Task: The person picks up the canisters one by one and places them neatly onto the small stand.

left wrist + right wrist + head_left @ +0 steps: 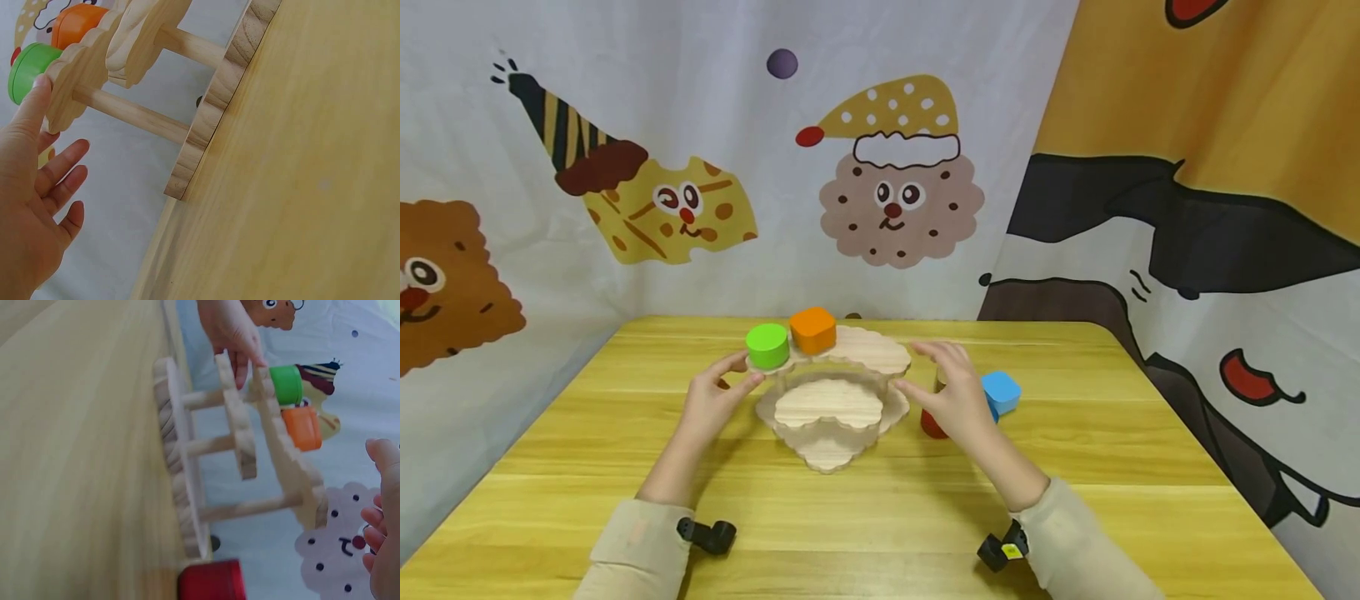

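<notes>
A wooden stand [829, 408] with scalloped, cloud-shaped shelves on round pegs stands mid-table. On the left part of its upper shelf [872, 348] sit a green round block [767, 347] and an orange rounded block [813, 331]. My left hand [707, 402] pinches the left end of that shelf between thumb and index finger; its other fingers [65, 187] are loosely bent below. Off the shelf's right end, my right hand [958, 400] is held with thumb and fingers apart, nothing between them. In the right wrist view a gap separates it from the stand.
Right of the stand, a red block [933, 425] and a light blue block [1002, 392] lie on the wooden table [850, 533], partly hidden by the right hand. A cloth backdrop [700, 100] with cartoon figures hangs behind the table.
</notes>
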Available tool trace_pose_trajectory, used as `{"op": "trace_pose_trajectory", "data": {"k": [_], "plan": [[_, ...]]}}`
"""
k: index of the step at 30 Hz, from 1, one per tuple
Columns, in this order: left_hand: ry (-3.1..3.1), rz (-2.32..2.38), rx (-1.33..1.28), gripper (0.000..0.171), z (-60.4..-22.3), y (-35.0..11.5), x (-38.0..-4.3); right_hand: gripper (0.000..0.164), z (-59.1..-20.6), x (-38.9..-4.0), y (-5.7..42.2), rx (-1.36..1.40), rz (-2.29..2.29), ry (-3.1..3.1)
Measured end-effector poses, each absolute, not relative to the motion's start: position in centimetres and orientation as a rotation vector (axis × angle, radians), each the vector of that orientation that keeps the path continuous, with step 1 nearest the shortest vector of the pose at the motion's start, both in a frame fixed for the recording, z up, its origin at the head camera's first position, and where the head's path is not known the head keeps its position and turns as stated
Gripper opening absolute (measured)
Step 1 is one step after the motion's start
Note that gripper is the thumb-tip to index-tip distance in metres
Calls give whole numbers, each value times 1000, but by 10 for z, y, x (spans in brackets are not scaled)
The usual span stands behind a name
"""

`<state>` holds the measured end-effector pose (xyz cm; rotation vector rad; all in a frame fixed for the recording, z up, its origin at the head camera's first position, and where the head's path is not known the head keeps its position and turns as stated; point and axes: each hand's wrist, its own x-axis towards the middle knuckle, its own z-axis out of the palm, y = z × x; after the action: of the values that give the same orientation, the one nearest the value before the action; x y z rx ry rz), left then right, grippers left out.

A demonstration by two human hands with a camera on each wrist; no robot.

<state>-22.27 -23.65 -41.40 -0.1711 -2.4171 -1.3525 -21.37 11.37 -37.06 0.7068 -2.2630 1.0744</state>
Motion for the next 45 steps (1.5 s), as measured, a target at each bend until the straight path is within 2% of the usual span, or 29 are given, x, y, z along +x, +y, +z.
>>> {"op": "trace_pose_trajectory", "data": {"k": [18,29,45], "plan": [[-2428,-1367,-170,53,-413,-237,-223,54,-410,-225,155,703,958,-2407],[-2421,-1364,-169,52,-412,-236,-223,55,-417,-225,172,645,895,-2594],[-2423,-1366,-177,53,-414,-237,-224,58,-427,-229,178,731,811,-2646]]}}
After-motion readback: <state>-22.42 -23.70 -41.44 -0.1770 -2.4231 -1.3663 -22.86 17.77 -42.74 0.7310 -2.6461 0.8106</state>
